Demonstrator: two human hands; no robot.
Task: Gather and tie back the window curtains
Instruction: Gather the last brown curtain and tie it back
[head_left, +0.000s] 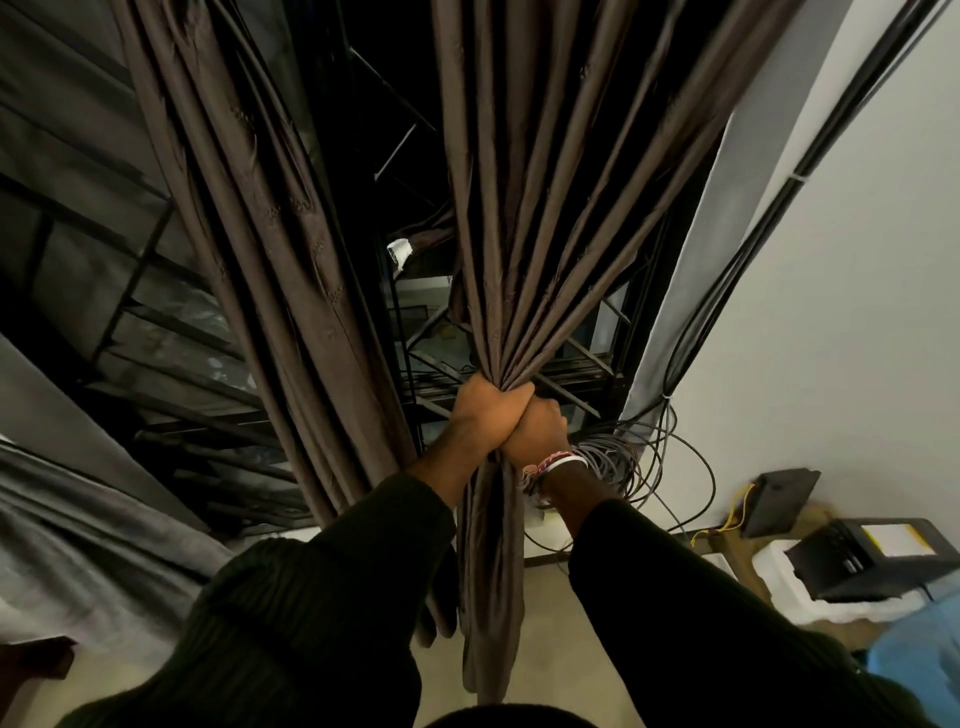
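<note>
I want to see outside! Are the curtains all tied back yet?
Not yet. Done: the right curtain is bunched into one bundle. In hand: left hand and right hand grip it together. Left: no tie shows around it, and the left curtain hangs loose.

We see the brown curtain (524, 208) as smooth cloth with a faint satin sheen along its pleats. Our sleeves (322, 613) look like matt, ribbed knit. The wall (852, 312) is matt, the coiled cables (618, 462) smooth-jacketed.
</note>
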